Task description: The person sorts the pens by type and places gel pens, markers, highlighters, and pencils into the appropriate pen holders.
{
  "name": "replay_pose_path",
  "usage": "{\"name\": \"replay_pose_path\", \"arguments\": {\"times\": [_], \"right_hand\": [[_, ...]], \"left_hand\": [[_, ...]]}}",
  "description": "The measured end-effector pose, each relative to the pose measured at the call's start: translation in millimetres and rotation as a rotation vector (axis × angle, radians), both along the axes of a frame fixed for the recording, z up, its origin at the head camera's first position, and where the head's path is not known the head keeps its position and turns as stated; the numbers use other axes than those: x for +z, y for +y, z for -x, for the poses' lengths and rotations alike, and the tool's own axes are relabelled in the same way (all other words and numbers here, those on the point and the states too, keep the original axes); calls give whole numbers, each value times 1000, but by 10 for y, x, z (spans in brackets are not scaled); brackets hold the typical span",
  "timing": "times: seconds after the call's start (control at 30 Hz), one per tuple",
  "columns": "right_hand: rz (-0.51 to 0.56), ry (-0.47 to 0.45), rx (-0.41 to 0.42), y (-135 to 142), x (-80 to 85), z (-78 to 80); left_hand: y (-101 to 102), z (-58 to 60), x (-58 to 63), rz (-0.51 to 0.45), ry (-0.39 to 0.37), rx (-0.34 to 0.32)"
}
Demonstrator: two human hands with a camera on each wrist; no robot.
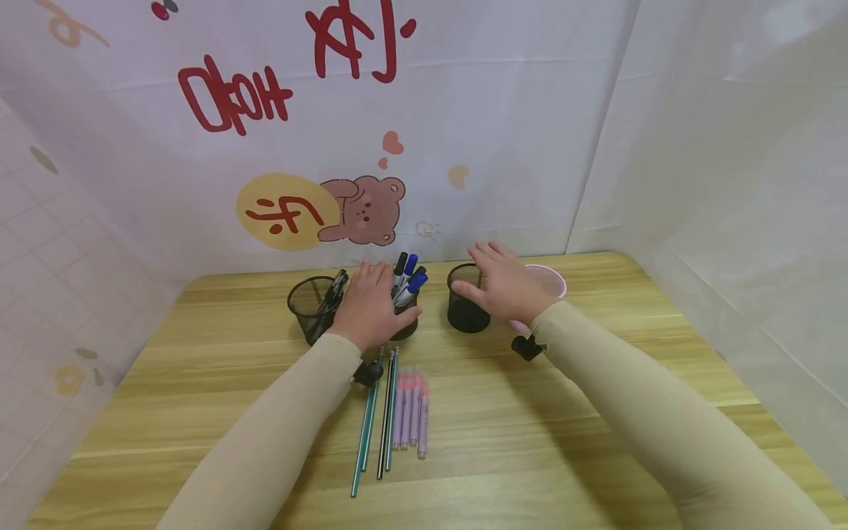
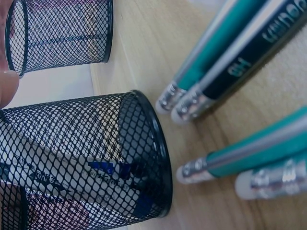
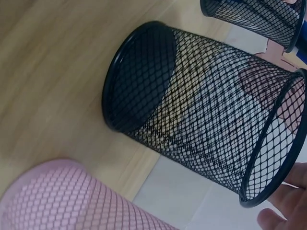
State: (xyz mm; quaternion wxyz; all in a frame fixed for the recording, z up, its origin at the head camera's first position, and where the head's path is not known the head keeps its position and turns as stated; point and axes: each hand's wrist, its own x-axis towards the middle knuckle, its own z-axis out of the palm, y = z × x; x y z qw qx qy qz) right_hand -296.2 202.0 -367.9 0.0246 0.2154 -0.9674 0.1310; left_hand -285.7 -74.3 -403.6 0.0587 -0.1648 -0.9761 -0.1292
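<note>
My left hand reaches out with straight fingers beside a black mesh pen cup that holds blue and black markers. To its left, another black mesh cup has dark pens leaning in it. My right hand is extended with fingers spread, overlapping an unfilled black mesh cup and a pink mesh cup in the head view. The right wrist view shows its fingers close by the rim of that black cup.
Several teal and dark pencils with eraser ends lie lengthwise on the wooden table. Just right of them lie several purple pens with pinkish caps. A white printed curtain stands along the table's back edge.
</note>
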Motion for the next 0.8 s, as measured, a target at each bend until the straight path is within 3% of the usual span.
{"name": "replay_pose_path", "arguments": {"times": [0.23, 0.5, 0.8], "right_hand": [[-134, -63, -7, 26, -21, 57], [-183, -132, -27, 0, -16, 34], [-250, -90, -16, -20, -53, 6]], "left_hand": [[-1, 7, 1, 6, -2, 3], [-3, 15, -7, 10, 7, -4], [-7, 9, -1, 9, 6, -4]]}}
